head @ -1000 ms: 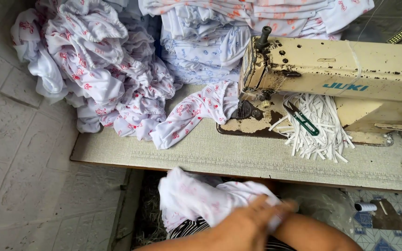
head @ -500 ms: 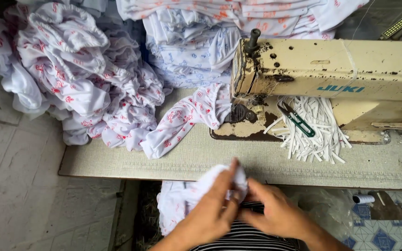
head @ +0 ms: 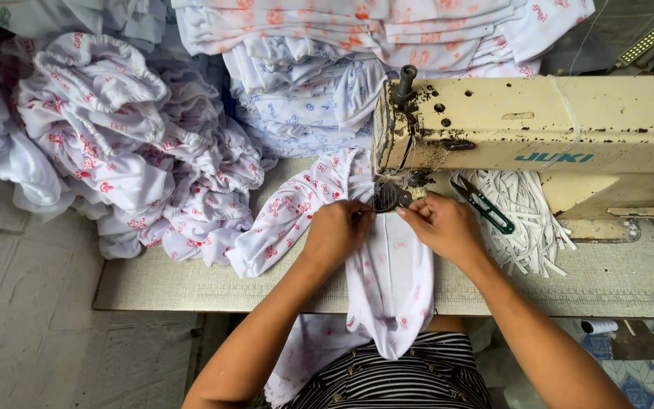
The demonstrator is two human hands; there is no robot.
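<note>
Pinched in both hands: left hand (head: pixel 336 229) and right hand (head: pixel 439 225) grip the cloth (head: pixel 389 276) at frame centre, its top edge at the presser foot (head: pixel 387 197) of the machine (head: pixel 539 132). Advice: keep edge flat, fingertips beside the needle. Snips (head: pixel 483 205) lie right.

Both hands moved up from the bottom edge of the frame to the middle, at the needle area of the sewing machine (head: pixel 524 129). Left hand (head: pixel 336 231) and right hand (head: pixel 442 226) now pinch the top edge of the white printed garment (head: pixel 389 280) there; earlier it was bunched in the lap, now it hangs flat over the table (head: pixel 191 284) edge. Fabric seems to sit under the presser foot, hard to tell. Camera shifted slightly right and closer.
</note>
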